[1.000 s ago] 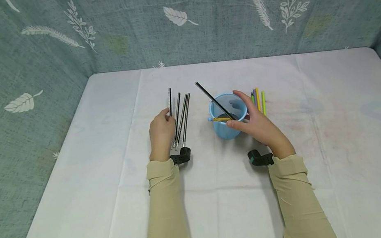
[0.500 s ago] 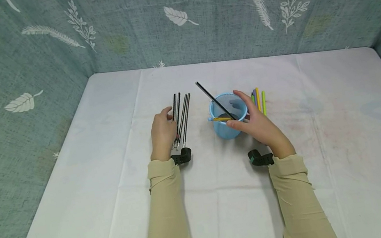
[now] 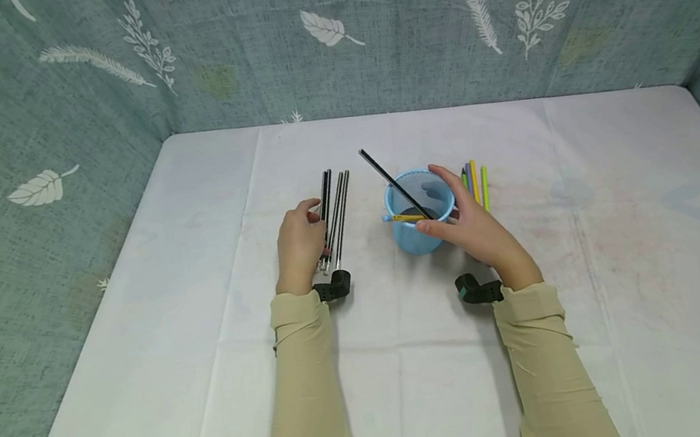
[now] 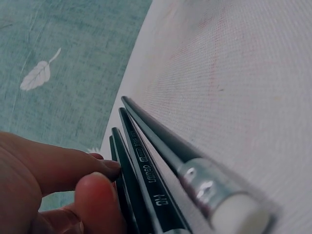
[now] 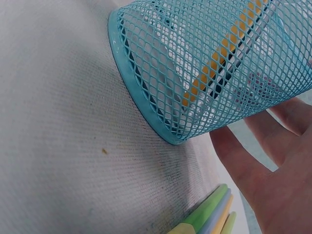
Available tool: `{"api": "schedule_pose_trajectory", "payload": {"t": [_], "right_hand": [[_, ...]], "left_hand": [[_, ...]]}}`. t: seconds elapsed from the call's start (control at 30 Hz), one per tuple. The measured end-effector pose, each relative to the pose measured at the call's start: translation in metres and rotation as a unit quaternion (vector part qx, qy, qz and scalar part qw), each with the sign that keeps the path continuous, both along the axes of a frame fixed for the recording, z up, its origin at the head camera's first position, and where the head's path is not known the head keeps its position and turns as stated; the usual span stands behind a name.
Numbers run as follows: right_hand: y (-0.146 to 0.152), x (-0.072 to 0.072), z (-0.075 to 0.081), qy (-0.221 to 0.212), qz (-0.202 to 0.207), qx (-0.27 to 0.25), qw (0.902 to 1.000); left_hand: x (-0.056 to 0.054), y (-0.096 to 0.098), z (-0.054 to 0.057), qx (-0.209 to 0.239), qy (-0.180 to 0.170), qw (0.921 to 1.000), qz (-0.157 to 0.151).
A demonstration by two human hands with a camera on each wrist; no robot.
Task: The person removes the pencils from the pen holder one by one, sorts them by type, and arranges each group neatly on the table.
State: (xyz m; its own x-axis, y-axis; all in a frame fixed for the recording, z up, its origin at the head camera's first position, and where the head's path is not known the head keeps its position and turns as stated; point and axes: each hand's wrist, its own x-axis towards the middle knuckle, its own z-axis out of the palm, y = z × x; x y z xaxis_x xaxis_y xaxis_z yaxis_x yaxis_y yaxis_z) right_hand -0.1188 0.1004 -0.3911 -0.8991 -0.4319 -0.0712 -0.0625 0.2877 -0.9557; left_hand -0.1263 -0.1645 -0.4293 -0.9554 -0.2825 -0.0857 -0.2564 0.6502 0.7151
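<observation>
In the head view, my left hand (image 3: 301, 245) is at the left side of several black pencils (image 3: 341, 212) lying side by side on the table. Its thumb and a finger pinch the leftmost black pencil (image 4: 129, 190), close against its neighbour. One pencil's white eraser (image 4: 241, 214) and silver ferrule show large in the left wrist view. My right hand (image 3: 471, 226) grips a blue mesh pen holder (image 3: 413, 240) standing on the table, thumb and fingers around its upper part. Inside it lean a black pencil (image 3: 388, 178) and a yellow pencil (image 3: 406, 218) with a blue end.
Several coloured pencils (image 3: 474, 182), green, purple, yellow and lime, lie just right of the pen holder, partly behind my right hand. A white cloth covers the table (image 3: 639, 264). A green leaf-patterned curtain (image 3: 268, 48) borders its back and sides.
My left hand has shifted slightly right, bringing the leftmost black pencil up against the others and a little nearer to me. My right hand and the pen holder have stayed in place.
</observation>
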Motion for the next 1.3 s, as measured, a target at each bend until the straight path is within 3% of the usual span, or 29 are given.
{"api": "schedule_pose_trajectory", "payload": {"t": [0.3,0.67,1.03,1.3], "right_hand": [[0.002,-0.002,-0.002,0.004,0.004,-0.007,1.0],[0.002,-0.003,-0.003,0.007,0.007,-0.012,0.9999],[0.002,-0.003,-0.004,0.003,0.006,-0.02,0.9998],[0.002,-0.003,-0.003,0.002,0.003,-0.022,0.9998]], "left_hand": [[-0.002,0.002,0.0,-0.001,0.003,1.0,0.0],[-0.005,0.005,0.001,-0.037,0.023,0.999,-0.011],[-0.005,0.01,0.001,-0.006,0.026,0.9993,-0.028],[-0.005,0.013,0.002,-0.016,0.029,0.9981,-0.052]]}}
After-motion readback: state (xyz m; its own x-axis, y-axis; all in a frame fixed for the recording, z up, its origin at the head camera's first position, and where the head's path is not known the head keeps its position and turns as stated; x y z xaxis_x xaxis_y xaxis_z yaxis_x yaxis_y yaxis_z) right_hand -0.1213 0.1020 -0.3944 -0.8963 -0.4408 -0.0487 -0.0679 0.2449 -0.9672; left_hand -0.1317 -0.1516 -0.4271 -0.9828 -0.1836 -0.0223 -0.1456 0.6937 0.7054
